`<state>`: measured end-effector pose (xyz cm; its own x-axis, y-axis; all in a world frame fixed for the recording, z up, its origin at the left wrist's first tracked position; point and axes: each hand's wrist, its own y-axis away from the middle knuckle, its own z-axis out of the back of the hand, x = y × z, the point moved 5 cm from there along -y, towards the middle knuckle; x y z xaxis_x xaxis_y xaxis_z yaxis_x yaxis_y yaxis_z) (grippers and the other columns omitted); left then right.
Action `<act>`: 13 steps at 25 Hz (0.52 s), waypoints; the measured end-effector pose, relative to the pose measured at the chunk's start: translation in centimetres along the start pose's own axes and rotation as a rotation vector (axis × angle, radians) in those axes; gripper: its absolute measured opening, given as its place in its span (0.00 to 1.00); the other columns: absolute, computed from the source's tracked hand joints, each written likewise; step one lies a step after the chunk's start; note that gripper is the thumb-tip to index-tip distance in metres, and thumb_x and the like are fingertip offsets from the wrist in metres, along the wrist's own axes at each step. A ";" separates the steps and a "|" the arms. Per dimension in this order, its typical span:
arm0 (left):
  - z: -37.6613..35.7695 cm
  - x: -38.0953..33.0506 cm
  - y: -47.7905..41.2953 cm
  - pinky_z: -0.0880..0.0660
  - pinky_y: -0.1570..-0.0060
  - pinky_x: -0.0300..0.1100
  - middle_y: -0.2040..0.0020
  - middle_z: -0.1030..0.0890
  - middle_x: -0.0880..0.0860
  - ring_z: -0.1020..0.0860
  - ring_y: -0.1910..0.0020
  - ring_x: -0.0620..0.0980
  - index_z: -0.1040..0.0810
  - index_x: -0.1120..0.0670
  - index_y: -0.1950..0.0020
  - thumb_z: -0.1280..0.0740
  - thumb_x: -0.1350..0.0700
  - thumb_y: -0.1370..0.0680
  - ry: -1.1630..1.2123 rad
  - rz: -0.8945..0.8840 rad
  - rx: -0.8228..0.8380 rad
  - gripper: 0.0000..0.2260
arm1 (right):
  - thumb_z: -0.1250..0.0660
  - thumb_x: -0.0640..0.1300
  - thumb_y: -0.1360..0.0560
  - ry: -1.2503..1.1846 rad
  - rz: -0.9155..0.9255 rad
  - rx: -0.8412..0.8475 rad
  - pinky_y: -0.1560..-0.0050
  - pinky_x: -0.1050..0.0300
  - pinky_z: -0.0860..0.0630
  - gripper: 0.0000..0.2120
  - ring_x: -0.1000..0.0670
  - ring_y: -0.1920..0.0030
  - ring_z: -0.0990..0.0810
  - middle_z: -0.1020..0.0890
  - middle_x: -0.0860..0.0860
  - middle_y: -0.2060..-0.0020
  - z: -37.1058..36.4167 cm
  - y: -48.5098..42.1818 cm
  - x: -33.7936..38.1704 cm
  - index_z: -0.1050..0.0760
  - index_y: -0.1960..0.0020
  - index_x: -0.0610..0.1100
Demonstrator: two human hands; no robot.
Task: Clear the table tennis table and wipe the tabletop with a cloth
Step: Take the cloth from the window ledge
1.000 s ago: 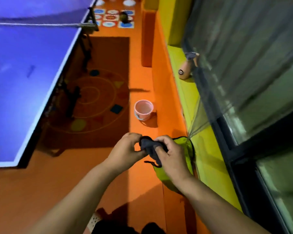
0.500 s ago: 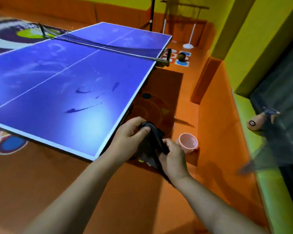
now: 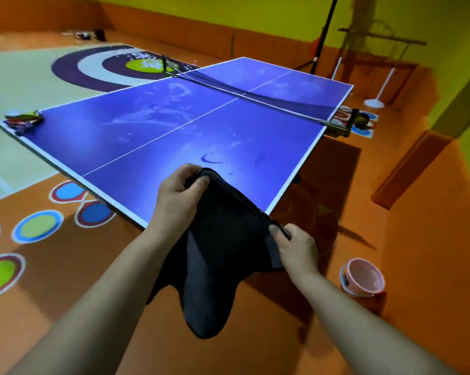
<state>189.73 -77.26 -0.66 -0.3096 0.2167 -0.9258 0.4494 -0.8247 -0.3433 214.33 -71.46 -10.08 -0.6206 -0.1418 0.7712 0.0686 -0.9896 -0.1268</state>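
The blue table [image 3: 147, 131] has white lines, pale smears and a few dark marks [image 3: 209, 158]. A net [image 3: 255, 96] runs across its middle. The floor around the table is orange with bright circles, and the walls are yellow. A small pile of things [image 3: 24, 120] lies on the table's left corner. A pink bucket [image 3: 362, 277] stands on the floor beside the table's near right corner. At the table's near edge, the left hand [image 3: 177, 196] and the right hand [image 3: 296, 247] each pinch the top of a dark cloth [image 3: 223, 253], which hangs down. A moment ago the cloth was bunched small; now it is pulled wide.
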 end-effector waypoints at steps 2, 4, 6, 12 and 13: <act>1.6 2.1 -1.3 0.30 0.59 0.37 0.62 0.23 0.48 0.26 0.62 0.43 0.23 0.54 0.55 0.35 0.60 0.23 -0.023 0.064 -0.066 0.03 | 0.35 0.58 0.24 0.049 0.035 0.024 0.71 0.53 0.42 0.24 0.49 0.72 0.33 0.32 0.51 0.76 -0.8 -2.8 0.9 0.36 0.69 0.42; 2.5 4.6 -2.0 0.30 0.61 0.37 0.63 0.23 0.48 0.26 0.63 0.43 0.23 0.52 0.57 0.36 0.61 0.23 -0.037 0.142 -0.103 0.06 | 0.34 0.60 0.25 0.131 0.058 0.038 0.71 0.53 0.42 0.25 0.48 0.72 0.32 0.32 0.48 0.75 -1.8 -5.9 1.7 0.35 0.68 0.41; 3.3 7.9 -3.5 0.28 0.60 0.41 0.63 0.22 0.49 0.25 0.62 0.45 0.23 0.51 0.58 0.36 0.60 0.23 -0.059 0.220 -0.147 0.06 | 0.33 0.61 0.27 0.222 0.106 0.050 0.71 0.52 0.42 0.26 0.47 0.72 0.33 0.34 0.49 0.76 -3.6 -9.9 2.5 0.38 0.69 0.43; 3.2 16.6 -10.1 0.30 0.62 0.46 0.65 0.23 0.48 0.26 0.65 0.48 0.23 0.49 0.61 0.36 0.56 0.24 -0.232 0.413 -0.238 0.06 | 0.30 0.54 0.27 0.207 0.260 0.215 0.68 0.53 0.38 0.19 0.45 0.65 0.29 0.29 0.49 0.71 -10.4 -21.8 3.0 0.31 0.63 0.41; 2.9 18.0 -11.5 0.29 0.61 0.46 0.65 0.22 0.47 0.26 0.65 0.48 0.23 0.48 0.62 0.36 0.55 0.25 -0.263 0.441 -0.252 0.06 | 0.30 0.52 0.26 0.202 0.290 0.252 0.67 0.54 0.39 0.17 0.46 0.64 0.30 0.30 0.51 0.70 -11.7 -24.0 2.8 0.32 0.63 0.42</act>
<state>176.56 -65.34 -12.92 -0.2314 -0.2833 -0.9307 0.7590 -0.6510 0.0094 201.85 -47.85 -12.17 -0.6863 -0.4314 0.5855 0.4354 -0.8886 -0.1443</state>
